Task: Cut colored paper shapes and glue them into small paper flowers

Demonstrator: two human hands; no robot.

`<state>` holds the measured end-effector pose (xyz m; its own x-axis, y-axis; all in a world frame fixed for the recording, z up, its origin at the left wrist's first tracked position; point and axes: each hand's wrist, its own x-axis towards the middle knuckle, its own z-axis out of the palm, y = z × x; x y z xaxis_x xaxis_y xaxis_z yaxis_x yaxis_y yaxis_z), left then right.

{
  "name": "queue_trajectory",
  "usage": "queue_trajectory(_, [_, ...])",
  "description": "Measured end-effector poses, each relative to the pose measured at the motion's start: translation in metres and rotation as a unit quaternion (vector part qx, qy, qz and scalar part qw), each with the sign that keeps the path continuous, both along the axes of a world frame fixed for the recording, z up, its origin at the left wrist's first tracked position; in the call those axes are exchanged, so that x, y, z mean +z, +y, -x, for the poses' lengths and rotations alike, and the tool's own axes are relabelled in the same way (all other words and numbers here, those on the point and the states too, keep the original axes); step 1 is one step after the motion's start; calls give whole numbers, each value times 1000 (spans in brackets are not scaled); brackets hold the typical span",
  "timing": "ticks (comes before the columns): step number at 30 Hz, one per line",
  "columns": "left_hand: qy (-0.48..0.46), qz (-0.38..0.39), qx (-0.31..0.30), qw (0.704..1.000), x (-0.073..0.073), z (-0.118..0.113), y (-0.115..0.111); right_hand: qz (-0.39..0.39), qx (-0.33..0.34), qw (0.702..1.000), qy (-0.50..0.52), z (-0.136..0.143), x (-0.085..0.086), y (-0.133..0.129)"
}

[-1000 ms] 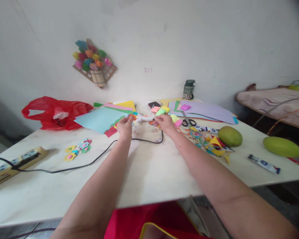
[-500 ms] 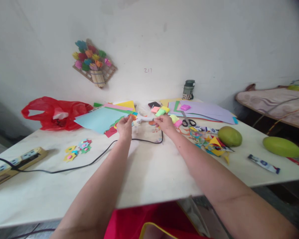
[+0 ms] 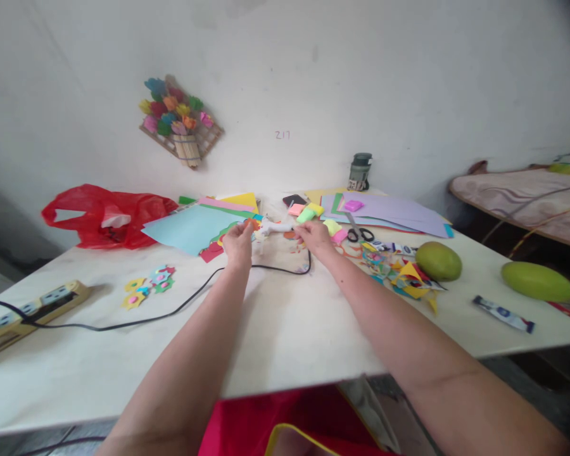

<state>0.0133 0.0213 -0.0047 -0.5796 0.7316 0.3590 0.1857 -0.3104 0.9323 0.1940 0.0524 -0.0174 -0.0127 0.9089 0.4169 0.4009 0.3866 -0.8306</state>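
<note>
Above the middle of the table, a white corded tool that looks like a glue gun (image 3: 278, 227) lies level between my hands. My right hand (image 3: 315, 237) is closed, pinching the tool's right end near the black cord (image 3: 285, 271). At its other end my left hand (image 3: 239, 244) is also closed, with a small orange piece (image 3: 253, 224) at its fingertips. That piece's exact kind is too small to tell. Behind my left hand lie cut paper shapes in green and red. Soft green and pink blocks (image 3: 307, 214) sit just beyond my right hand.
Paper flowers (image 3: 161, 278) and a power strip (image 3: 57, 301) lie left, with a red bag (image 3: 109, 218) behind. Coloured sheets (image 3: 180, 229) cover the back. Scissors (image 3: 358, 233), paper scraps (image 3: 408, 278), a green fruit (image 3: 438, 260) and a tube (image 3: 503, 313) lie right.
</note>
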Motion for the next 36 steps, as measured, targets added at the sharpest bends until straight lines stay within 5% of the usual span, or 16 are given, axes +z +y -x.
queue_trajectory(7, [-43, 13, -20, 999, -1, 0, 0, 25, 19, 996, 87, 4, 2, -1])
queue_trajectory(32, [-49, 5, -30, 998, 2, -1, -2, -33, -52, 998, 20, 0, 12, -10])
queue_trajectory(36, [-47, 3, -26, 999, 1, -1, -1, 10, -28, 998, 48, 2, 12, -8])
